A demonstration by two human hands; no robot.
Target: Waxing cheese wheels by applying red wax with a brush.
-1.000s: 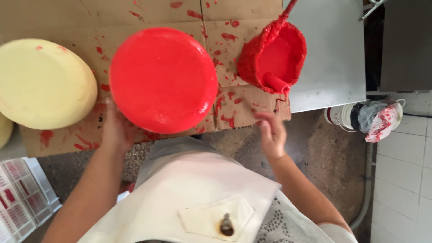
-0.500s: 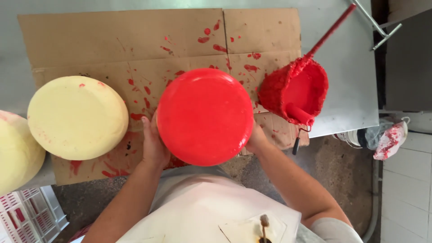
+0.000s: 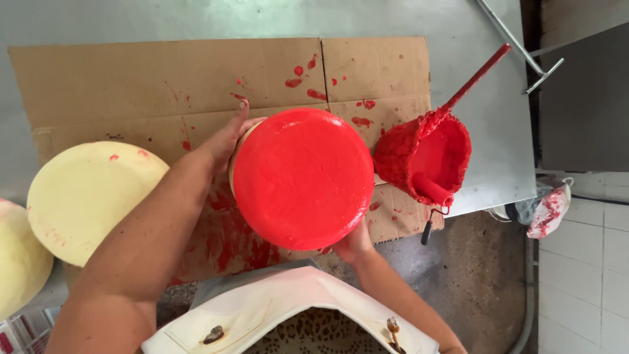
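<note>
Left hand [image 3: 229, 137] – fingers together, pressed on red wheel [image 3: 303, 178] at 10 o'clock; right hand [image 3: 354, 244] under 5 o'clock edge – fingers hidden. Red paint bucket [image 3: 426, 160] at 3 o'clock.

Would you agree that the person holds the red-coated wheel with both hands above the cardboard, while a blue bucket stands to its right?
Not quite: the bucket is red, not blue, as the head view shows. The rest holds: the left hand and right hand grip the red-coated wheel above the cardboard, with the bucket to its right.
</note>
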